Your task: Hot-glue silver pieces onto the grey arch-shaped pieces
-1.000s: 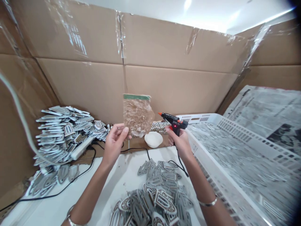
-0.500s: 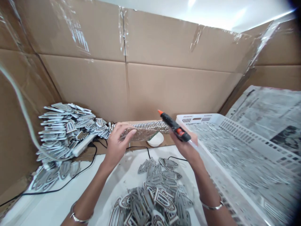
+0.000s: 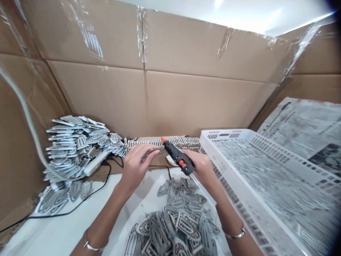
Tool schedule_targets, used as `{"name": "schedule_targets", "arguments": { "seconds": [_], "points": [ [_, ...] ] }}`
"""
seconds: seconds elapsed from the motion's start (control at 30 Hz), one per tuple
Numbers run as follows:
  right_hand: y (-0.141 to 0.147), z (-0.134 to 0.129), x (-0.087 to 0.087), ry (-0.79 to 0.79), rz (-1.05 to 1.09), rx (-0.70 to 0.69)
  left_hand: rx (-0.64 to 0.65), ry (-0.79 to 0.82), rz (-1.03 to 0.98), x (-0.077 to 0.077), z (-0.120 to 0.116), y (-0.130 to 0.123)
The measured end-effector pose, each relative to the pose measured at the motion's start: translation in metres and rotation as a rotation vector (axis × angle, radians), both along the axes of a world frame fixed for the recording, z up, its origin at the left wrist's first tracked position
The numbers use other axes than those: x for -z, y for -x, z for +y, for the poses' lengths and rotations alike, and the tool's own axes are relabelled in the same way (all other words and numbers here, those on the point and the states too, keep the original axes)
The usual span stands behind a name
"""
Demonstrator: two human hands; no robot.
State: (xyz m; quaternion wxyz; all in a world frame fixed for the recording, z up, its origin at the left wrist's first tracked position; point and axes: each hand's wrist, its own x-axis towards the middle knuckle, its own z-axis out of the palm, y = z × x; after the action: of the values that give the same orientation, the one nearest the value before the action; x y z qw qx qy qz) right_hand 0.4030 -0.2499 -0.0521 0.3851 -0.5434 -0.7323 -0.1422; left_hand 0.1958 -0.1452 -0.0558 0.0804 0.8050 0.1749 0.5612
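My left hand (image 3: 135,164) is closed around one end of a thin, flat brownish piece (image 3: 160,153), seen almost edge-on and partly covered by my fingers. In my right hand (image 3: 204,166) is a black glue gun (image 3: 176,155) with an orange nozzle and a clear glue stick trailing from its back. The nozzle points up and left, in front of the piece's far side; whether it touches cannot be made out. Behind them runs a row of small pieces set on edge (image 3: 188,143). A white dish (image 3: 171,161) shows partly behind the gun.
Grey-and-white arch-shaped pieces (image 3: 183,225) are heaped on the white table before me. Another stack (image 3: 64,144) stands left, beside a white power strip (image 3: 96,163) with black cables. To the right sits a white plastic crate (image 3: 226,160) of pieces, with newspaper (image 3: 306,124) beyond. Cardboard walls (image 3: 106,96) enclose the table.
My right hand has brought the glue gun leftward and slightly down, close to my left hand. The flat piece has tipped so that its face shows less.
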Motion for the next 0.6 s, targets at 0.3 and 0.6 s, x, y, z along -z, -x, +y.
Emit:
{"name": "schedule_targets", "arguments": {
  "seconds": [0.3, 0.6],
  "points": [
    [0.003, 0.004, 0.008, 0.093, -0.063, 0.027, 0.002, -0.009, 0.025, 0.002, -0.003, -0.002],
    [0.006, 0.004, 0.011, 0.279, -0.091, 0.122, -0.042, -0.011, 0.073, 0.011, 0.001, -0.007]
  ]
}}
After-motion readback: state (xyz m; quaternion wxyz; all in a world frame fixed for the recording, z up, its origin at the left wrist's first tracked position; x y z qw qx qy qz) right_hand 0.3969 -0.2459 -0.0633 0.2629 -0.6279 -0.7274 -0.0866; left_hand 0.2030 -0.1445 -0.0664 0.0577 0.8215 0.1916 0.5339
